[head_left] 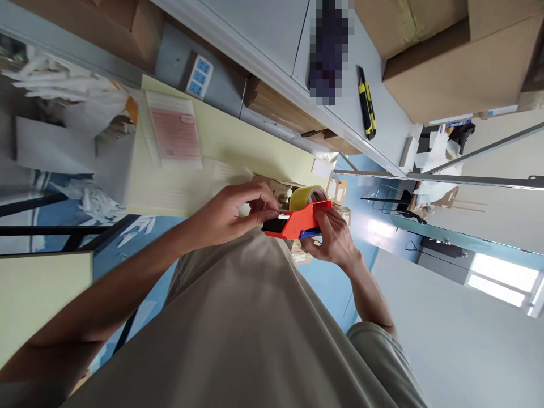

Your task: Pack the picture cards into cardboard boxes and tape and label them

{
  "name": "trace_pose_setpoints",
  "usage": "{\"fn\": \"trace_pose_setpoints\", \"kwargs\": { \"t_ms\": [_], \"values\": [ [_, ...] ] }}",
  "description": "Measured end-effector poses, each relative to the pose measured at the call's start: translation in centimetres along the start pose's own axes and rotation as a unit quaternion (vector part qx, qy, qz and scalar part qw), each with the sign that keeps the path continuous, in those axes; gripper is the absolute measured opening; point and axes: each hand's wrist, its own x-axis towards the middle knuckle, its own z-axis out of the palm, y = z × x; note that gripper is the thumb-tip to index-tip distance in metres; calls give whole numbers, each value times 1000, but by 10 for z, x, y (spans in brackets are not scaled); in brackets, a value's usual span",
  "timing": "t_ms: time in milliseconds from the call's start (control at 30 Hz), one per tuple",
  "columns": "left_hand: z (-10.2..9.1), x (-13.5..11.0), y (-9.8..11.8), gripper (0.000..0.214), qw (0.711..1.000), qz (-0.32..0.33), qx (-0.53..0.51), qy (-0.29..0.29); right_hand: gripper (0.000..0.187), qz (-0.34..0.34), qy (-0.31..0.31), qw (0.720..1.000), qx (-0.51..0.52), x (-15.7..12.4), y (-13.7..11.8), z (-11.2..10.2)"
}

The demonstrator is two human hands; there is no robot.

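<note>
My right hand [334, 235] grips a red tape dispenser [297, 222], thumb on its side and fingers wrapped round its back end. A roll of yellow packing tape [302, 198] sits in the dispenser, on the side away from my body. Blue shows on the dispenser's handle, partly covered by the hand. At the dispenser's dark front end, my left hand [249, 209] is closed in a pinch. Between thumb and forefinger is a thin pale strip, seemingly the tape's end; the fingertips hide most of it. Both hands are in front of my shirt.
A pale yellow tabletop [225, 144] carries a pink-and-white packet [174, 130]. Beyond it are a power strip [199, 77] and a grey shelf [272, 39] with a utility knife [366, 102]. Cardboard boxes [463, 79] stand upper right; white packing scraps [76, 85] lie at left.
</note>
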Motion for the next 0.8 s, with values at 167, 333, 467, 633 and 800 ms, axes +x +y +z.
{"fn": "trace_pose_setpoints", "kwargs": {
  "t_ms": [167, 333, 467, 633, 800],
  "values": [
    [11, -7, -17, 39, 998, -16, 12, 65, 62, 79, -25, 996, 33, 4, -13, 4],
    [33, -14, -56, 43, 989, -65, -18, 133, 71, 139, -87, 986, 22, 6, -19, -1],
    [56, -22, -81, 48, 979, -103, -66, 161, 63, 188, -177, 966, -10, 5, -22, -12],
    [64, -28, -93, 51, 973, -126, -92, 171, 56, 204, -214, 955, -11, 8, -16, -33],
    [41, -24, -125, 42, 940, -154, -69, 295, 60, 226, -266, 937, 9, 8, 1, -66]
  ]
}}
